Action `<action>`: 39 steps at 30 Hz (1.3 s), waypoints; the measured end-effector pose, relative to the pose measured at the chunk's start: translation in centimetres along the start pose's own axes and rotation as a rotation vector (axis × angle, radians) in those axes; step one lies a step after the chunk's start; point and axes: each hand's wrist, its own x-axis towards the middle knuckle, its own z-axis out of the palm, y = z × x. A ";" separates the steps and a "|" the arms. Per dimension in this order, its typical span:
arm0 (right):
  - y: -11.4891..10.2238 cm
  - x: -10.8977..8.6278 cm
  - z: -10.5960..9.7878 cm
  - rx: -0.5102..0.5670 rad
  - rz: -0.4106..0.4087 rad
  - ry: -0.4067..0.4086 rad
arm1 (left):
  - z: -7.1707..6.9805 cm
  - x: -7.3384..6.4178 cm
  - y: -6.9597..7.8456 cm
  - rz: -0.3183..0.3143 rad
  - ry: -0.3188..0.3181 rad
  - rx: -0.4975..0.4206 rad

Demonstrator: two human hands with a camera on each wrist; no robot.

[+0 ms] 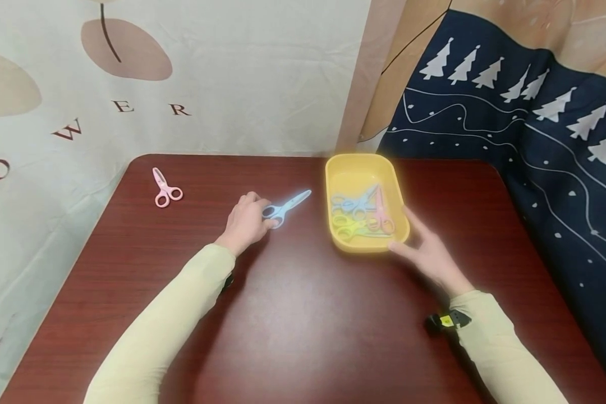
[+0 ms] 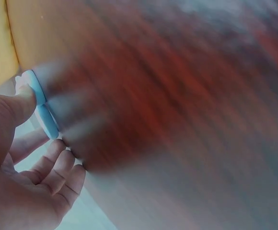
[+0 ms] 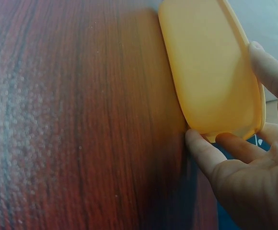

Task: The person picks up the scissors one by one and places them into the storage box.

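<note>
My left hand (image 1: 246,222) pinches the handles of light blue scissors (image 1: 289,207) at the middle of the table. Their blades point right, toward the yellow box; the left wrist view shows the thumb against one blue handle (image 2: 47,120). At the near right corner of the yellow box (image 1: 331,168), my right hand (image 1: 429,255) rests its spread thumb and fairly straight fingers on the outside. In the right wrist view, the thumb touches the rim of the box (image 3: 211,62). Inside lie blue scissors (image 1: 359,209), pink scissors (image 1: 380,210) and yellow-green scissors (image 1: 350,226), overlapping.
Pink scissors (image 1: 166,191) lie at the table's far left. The dark red wooden table (image 1: 293,314) meets a pale printed cloth (image 1: 262,78) along its back edge. A navy cloth with white trees (image 1: 550,163) hangs at the right.
</note>
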 end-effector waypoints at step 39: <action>0.0 -0.1 0.0 -0.013 -0.030 -0.004 | 0.3 0.7 1.8 -0.045 0.006 -0.365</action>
